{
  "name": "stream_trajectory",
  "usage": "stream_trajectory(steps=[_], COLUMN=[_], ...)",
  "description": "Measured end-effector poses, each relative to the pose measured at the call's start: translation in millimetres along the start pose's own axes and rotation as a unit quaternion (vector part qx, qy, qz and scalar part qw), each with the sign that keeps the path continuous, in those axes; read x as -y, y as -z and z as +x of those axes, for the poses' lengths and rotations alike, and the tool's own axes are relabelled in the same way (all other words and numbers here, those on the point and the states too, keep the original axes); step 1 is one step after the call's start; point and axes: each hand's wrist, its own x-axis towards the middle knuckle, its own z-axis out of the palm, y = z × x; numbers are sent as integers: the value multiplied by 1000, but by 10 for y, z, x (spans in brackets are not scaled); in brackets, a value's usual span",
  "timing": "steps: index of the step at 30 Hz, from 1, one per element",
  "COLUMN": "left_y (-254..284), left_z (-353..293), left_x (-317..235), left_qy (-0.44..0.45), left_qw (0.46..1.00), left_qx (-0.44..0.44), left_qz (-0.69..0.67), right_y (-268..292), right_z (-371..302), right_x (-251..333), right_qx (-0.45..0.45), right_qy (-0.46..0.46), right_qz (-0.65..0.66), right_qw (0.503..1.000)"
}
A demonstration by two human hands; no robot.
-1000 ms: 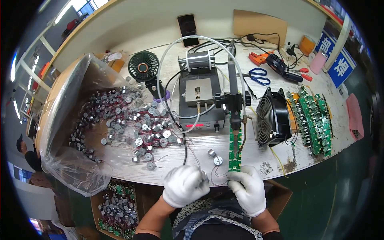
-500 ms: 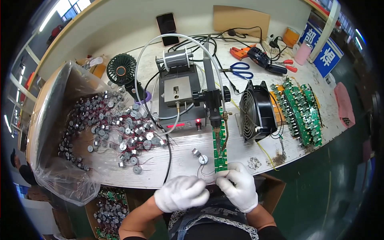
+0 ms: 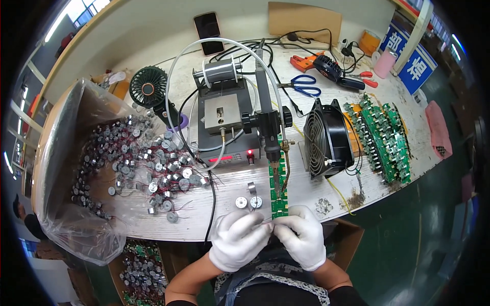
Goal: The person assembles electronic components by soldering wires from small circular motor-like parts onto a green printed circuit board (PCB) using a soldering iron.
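My left hand [image 3: 239, 240], in a white glove, is closed in a pinch on thin motor wires [image 3: 263, 221] at the table's front edge. Its fingertips almost meet those of my right hand [image 3: 302, 238], also gloved and pinched. What the right fingertips hold is too small to make out. They are by the near end of a narrow strip of green circuit boards [image 3: 279, 206]. Just beyond my left hand lie small round motors, one grey-sided [image 3: 251, 187] and two with pale faces [image 3: 241, 202]. Above the strip, a clamped soldering iron [image 3: 274, 150] points down.
A soldering station [image 3: 229, 127] with a solder reel [image 3: 220, 70] stands behind. Loose motors [image 3: 173, 176] spill from a plastic-lined box [image 3: 56, 153] on the left. To the right are a black fan [image 3: 329, 137], stacked circuit boards [image 3: 380, 140] and blue scissors [image 3: 305, 85].
My left hand has moved right and slightly forward, bringing its fingertips to my right hand's. Another pale-faced motor now lies beside the other two. My right hand has barely shifted.
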Motion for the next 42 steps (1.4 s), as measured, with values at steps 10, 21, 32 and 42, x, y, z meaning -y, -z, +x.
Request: stream_trajectory(steps=[10,21,32,42], left_y=[-14,110,18,6], left_z=[187,276,275,170], left_x=[-24,129,44,65], left_qy=[152,380,342,425], left_qw=[974,876,893,833], left_qx=[104,179,176,184], left_qz=[-133,-238,-234,-303], right_y=[130,152,139,146], right_z=[-44,-60,-37,-33], right_x=[-44,-33,1,-11], right_qx=[14,21,19,23], right_qy=[-15,-38,-6,19], right_qz=[1,0,-12,-19], right_qw=[1000,999,1000,999])
